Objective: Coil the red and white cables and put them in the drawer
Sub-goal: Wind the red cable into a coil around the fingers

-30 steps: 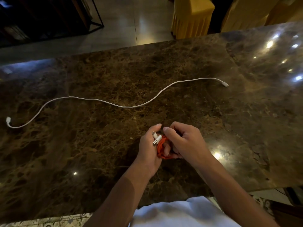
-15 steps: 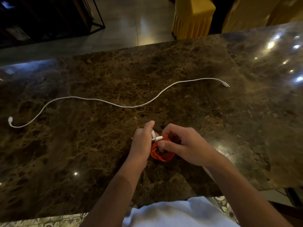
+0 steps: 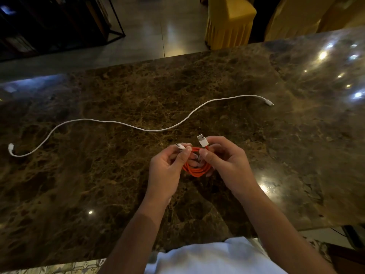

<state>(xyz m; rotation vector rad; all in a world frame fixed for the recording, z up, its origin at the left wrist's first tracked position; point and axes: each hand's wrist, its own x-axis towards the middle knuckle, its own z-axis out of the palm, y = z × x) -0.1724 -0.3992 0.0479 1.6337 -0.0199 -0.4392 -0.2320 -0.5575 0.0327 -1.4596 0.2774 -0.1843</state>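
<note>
Main risk: the dark brown veined marble tabletop (image 3: 256,155) was glossy, so a dropped coil would likely slide and spring open. Nothing tied the loops; only my grip held them. No drawer in frame, so I'd have to carry the coil out of view, and that's where I judged it could unravel.

The long white charging cable (image 3: 150,129) lay uncoiled across mid-frame, from left edge to upper right, well apart from my hands. Snagging it on the way out would drag it off the edge.

Red-orange cable coil (image 3: 196,171) sat at frame centre, held between both hands above the tabletop. If either end slipped, the outer loop would loosen.

Left hand (image 3: 167,171): palm toward me, thumb and fingers pinched on the small white connector (image 3: 180,146) and the coil's left side.

Right hand (image 3: 227,161): fingers curled closed around the coil's right side, white rectangular USB plug (image 3: 202,140) sticking up past the thumb.
</note>
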